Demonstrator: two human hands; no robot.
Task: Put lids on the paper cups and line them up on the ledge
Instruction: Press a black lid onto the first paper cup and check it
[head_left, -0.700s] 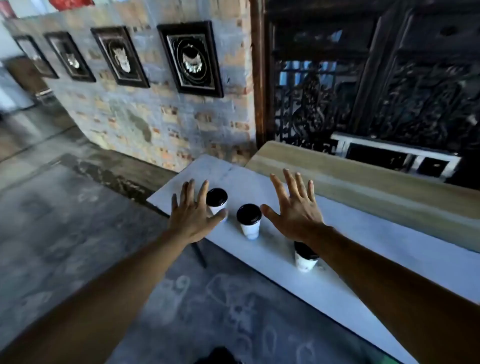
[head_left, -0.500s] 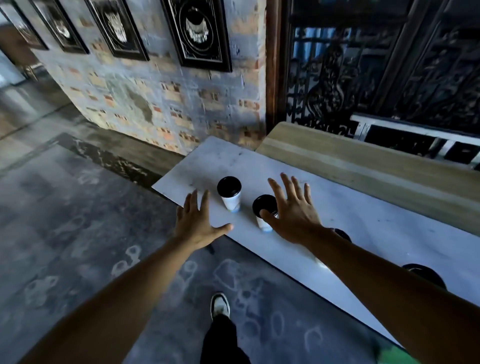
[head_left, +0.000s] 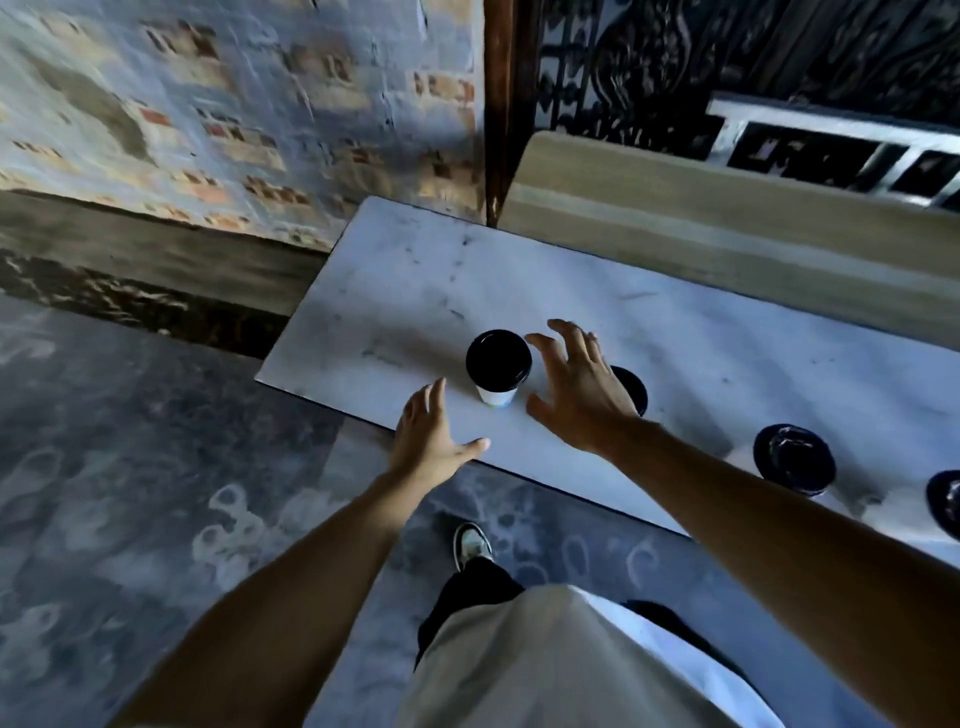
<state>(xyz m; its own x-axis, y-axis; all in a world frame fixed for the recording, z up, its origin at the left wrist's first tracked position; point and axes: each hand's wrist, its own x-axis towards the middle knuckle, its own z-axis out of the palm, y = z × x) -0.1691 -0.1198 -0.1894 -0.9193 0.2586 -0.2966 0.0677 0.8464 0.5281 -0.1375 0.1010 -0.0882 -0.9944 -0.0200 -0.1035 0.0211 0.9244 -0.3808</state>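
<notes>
Centrally, on the white ledge (head_left: 405, 291), a lidded paper cup (head_left: 497, 370) stands between the left hand (head_left: 431, 436) and right hand (head_left: 576, 389), both spread open, holding nothing, neither touching it.

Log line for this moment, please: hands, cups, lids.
left hand open, holding nothing | right hand open beside end cup | four lidded cups visible on ledge | none gripped

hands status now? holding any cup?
Left hand: open, holding nothing.
Right hand: open, fingers spread beside the lidded cup, holding nothing.
</notes>
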